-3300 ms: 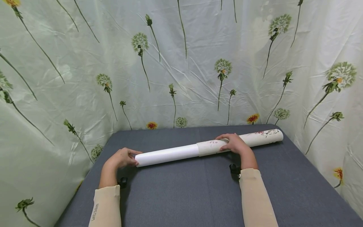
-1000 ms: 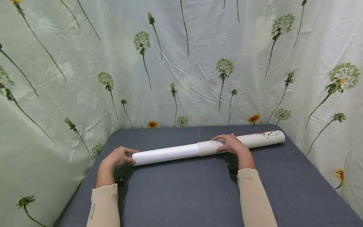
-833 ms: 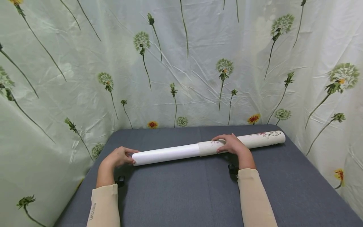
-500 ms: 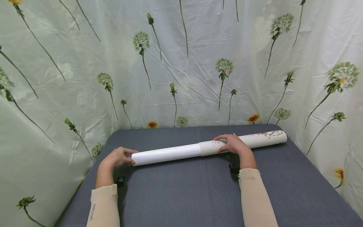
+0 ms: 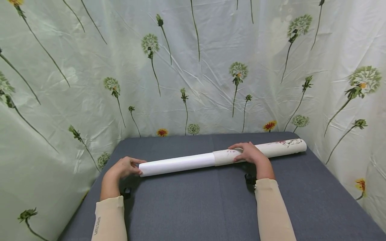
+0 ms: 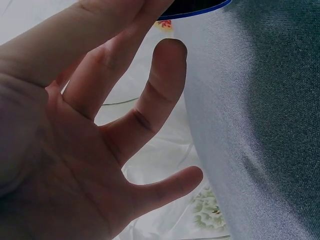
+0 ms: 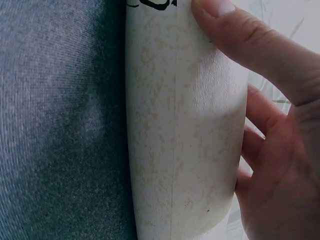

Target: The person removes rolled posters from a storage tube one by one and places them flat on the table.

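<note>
A long poster tube lies slantwise across the far half of the table in the head view. Its plain white inner tube (image 5: 178,164) runs into a wider cream outer sleeve (image 5: 278,149) printed with dark branches and red blossoms. My left hand (image 5: 124,167) pinches the white tube's left end between thumb and fingers. In the left wrist view a dark end face with a blue rim (image 6: 197,11) shows past the fingers; the ring and little fingers stand free. My right hand (image 5: 249,154) grips the sleeve near its left edge, thumb on the near side, fingers over the far side.
Dark grey cloth covers the table (image 5: 187,204). A pale curtain (image 5: 193,73) printed with dandelions hangs behind it and along both sides. The sleeve's right end lies close to the table's right edge.
The sleeve and my right hand have shifted slightly right, while my left hand has moved a little left with the white tube. More of the white tube shows now.
</note>
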The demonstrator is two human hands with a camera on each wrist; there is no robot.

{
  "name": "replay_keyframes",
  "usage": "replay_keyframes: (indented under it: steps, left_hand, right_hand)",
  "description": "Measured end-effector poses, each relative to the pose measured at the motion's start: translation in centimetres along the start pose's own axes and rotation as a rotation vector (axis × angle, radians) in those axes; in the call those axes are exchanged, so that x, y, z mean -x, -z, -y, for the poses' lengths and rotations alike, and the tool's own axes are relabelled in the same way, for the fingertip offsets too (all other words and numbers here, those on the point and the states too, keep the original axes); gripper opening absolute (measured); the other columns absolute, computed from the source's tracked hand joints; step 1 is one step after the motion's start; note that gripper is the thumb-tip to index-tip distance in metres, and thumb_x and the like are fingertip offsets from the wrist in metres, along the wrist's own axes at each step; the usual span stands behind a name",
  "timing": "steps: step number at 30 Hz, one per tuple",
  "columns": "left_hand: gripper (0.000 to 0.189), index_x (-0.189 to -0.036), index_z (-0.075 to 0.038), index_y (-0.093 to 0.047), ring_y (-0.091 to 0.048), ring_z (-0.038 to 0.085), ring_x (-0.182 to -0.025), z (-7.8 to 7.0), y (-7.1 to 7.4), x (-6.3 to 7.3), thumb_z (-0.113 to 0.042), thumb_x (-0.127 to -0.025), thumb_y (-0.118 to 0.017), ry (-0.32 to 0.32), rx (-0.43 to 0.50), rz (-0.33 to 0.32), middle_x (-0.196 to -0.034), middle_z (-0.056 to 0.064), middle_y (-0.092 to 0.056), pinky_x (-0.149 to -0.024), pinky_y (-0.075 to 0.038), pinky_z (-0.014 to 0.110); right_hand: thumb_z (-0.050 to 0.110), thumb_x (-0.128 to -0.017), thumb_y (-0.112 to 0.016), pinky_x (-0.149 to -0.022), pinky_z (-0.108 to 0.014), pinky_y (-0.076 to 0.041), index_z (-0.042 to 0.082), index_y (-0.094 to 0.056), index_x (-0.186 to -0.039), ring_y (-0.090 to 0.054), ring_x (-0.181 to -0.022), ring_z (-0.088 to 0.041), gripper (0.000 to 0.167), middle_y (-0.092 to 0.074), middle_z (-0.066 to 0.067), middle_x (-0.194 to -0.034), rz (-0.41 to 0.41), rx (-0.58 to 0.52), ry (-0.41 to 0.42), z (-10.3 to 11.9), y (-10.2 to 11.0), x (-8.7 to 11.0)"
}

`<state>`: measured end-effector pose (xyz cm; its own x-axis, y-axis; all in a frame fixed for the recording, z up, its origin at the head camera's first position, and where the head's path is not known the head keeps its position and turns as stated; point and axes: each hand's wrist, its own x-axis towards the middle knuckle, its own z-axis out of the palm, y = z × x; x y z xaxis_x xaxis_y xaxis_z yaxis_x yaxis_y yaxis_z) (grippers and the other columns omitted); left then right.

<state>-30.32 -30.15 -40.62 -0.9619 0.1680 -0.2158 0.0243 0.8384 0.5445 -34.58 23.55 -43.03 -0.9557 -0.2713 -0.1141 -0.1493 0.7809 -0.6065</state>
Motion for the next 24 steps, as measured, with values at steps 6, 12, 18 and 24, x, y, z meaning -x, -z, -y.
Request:
replay_keyframes:
  steps: [6,12,18,24]
  left_hand:
    - [0.056,-0.140,-0.006,-0.070,-0.071,0.019,-0.099,0.14,0.07,0.05,-0.015,-0.087,-0.087,0.000,0.016,0.009,-0.107,0.013,-0.079,-0.088,-0.056,0.041]
    - [0.056,-0.139,-0.006,-0.071,-0.069,0.019,-0.099,0.49,0.26,0.16,-0.015,-0.087,-0.088,-0.014,0.011,0.007,-0.111,0.015,-0.079,-0.087,-0.055,0.038]
    - [0.054,-0.138,-0.006,-0.072,-0.069,0.020,-0.101,0.79,0.32,0.27,-0.014,-0.086,-0.088,0.003,0.040,0.015,-0.112,0.016,-0.079,-0.088,-0.054,0.038]
    - [0.055,-0.138,-0.006,-0.072,-0.072,0.017,-0.098,0.99,0.34,0.37,-0.014,-0.086,-0.088,0.005,0.043,0.016,-0.112,0.016,-0.080,-0.088,-0.055,0.038]
  right_hand:
    - [0.019,-0.087,-0.088,-0.125,-0.073,-0.017,0.018,-0.070,-0.143,0.002,-0.160,-0.060,0.058,-0.050,-0.026,-0.160,-0.001,-0.017,-0.004,-0.32,0.04,-0.11]
    - [0.019,-0.087,-0.089,-0.124,-0.074,-0.016,0.017,-0.070,-0.142,0.003,-0.159,-0.061,0.059,-0.049,-0.027,-0.160,-0.002,-0.015,0.000,-0.54,0.03,-0.11]
    - [0.019,-0.087,-0.088,-0.124,-0.074,-0.016,0.018,-0.069,-0.143,0.003,-0.160,-0.060,0.059,-0.048,-0.027,-0.161,0.007,-0.019,-0.013,-0.70,0.00,-0.14]
    - [0.018,-0.087,-0.088,-0.124,-0.074,-0.016,0.018,-0.069,-0.143,0.003,-0.160,-0.060,0.059,-0.048,-0.027,-0.161,0.009,-0.019,-0.019,-0.64,0.21,-0.06]
